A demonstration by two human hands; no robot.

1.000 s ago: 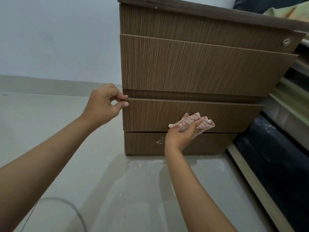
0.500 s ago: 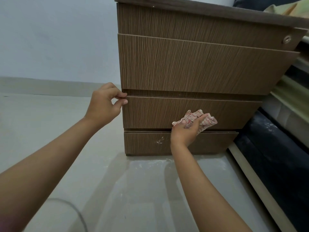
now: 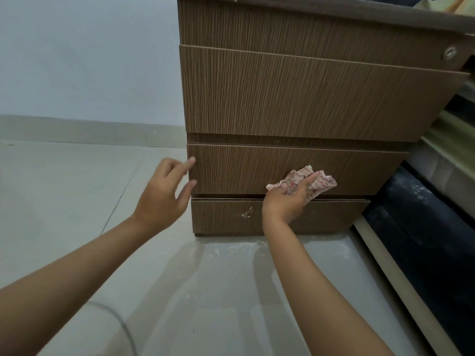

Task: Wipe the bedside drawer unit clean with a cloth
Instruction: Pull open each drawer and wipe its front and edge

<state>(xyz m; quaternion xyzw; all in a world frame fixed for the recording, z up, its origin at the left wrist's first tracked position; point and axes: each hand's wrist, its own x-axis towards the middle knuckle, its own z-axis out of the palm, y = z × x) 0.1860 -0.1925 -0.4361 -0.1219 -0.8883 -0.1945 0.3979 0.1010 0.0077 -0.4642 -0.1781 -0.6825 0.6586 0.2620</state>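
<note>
A brown wood-grain drawer unit (image 3: pixel 295 98) stands on the floor against the wall, with several drawer fronts. My right hand (image 3: pixel 288 201) presses a crumpled red-and-white patterned cloth (image 3: pixel 318 182) against the lower middle drawer front (image 3: pixel 231 170), near its bottom edge. My left hand (image 3: pixel 164 196) hovers by that drawer's left edge, fingers spread, fingertips just touching the edge and holding nothing. The bottom drawer front (image 3: pixel 223 217) has a white scuff mark (image 3: pixel 248 211).
Pale tiled floor (image 3: pixel 77 188) with white dust specks in front of the unit. A bed frame with dark mattress (image 3: pixel 421 227) runs along the right. A lock (image 3: pixel 449 52) sits on the top drawer. A thin curved cable (image 3: pixel 120 322) lies bottom left.
My left hand has let go of the drawer's top left corner, dropped lower and spread its fingers. The pulled-out drawer is now pushed back. The right hand holds the cloth in about the same place.
</note>
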